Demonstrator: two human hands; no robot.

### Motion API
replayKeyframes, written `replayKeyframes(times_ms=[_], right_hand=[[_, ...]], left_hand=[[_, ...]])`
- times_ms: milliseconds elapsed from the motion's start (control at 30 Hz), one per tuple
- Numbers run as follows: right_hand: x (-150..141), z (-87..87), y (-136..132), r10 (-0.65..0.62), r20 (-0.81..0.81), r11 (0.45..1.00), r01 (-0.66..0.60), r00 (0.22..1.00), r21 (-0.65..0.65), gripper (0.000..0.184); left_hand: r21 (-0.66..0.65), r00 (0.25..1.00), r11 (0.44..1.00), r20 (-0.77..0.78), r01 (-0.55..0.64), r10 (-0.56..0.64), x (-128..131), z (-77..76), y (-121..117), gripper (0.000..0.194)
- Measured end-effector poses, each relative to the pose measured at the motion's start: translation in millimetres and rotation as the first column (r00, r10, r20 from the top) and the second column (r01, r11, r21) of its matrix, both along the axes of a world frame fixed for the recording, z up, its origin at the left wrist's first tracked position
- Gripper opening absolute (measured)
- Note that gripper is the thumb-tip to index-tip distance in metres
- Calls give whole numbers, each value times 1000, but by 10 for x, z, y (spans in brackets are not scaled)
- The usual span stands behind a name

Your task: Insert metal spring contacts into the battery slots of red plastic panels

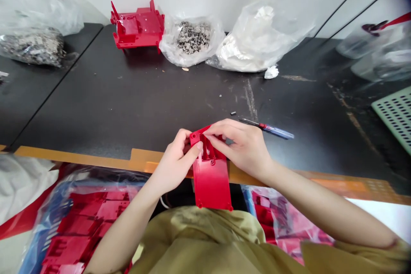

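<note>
A red plastic housing [212, 177] is held over the table's near edge, its flat side toward me. My left hand [176, 158] grips its upper left corner, thumb pressed on the top. My right hand [240, 145] reaches over the upper right part, its fingers pinched at the ribbed top; whether a small piece sits between them is hidden. A blue and red screwdriver [269, 129] lies on the black table [128, 102] just beyond my right hand.
At the back stand another red housing [138, 25], a bag of small metal parts [192, 38] and a bag of white parts [253, 43]. A green perforated tray [396, 113] is at right. Bags of red housings [80, 227] lie below the table edge.
</note>
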State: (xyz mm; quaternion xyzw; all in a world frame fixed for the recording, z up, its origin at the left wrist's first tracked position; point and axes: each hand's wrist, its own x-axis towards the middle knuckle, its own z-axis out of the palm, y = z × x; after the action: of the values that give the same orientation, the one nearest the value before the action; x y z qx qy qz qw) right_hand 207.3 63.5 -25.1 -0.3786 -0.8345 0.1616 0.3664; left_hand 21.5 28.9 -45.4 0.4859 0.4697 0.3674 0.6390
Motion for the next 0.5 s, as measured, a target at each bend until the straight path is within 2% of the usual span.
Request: replayKeyframes(times_ms=[100, 200, 267, 333, 400, 500], right_hand=[[28, 41, 14, 18, -101, 996, -26, 995, -83, 20], [53, 91, 52, -72, -267, 964, -2, 961, -267, 14], [65, 116, 92, -184, -398, 895, -15, 899, -447, 7], [81, 135, 135, -285, -497, 814, -67, 819, -578, 12], [103, 153, 172, -329, -547, 769, -118, 770, -629, 18], [133, 179, 195, -317, -570, 760, -156, 758, -630, 22]], left_hand=[[5, 999, 1000, 30, -11, 11, -4, 4, -6, 19], [-2, 999, 1000, 35, -27, 27, -13, 8, -9, 21], [-28, 998, 999, 45, -37, 38, -20, 13, -7, 22], [-60, 996, 997, 73, -43, 48, -27, 19, -3, 25], [-88, 993, 995, 99, -49, 58, -35, 25, 2, 29], [-113, 992, 992, 102, -64, 76, -42, 31, 7, 35]])
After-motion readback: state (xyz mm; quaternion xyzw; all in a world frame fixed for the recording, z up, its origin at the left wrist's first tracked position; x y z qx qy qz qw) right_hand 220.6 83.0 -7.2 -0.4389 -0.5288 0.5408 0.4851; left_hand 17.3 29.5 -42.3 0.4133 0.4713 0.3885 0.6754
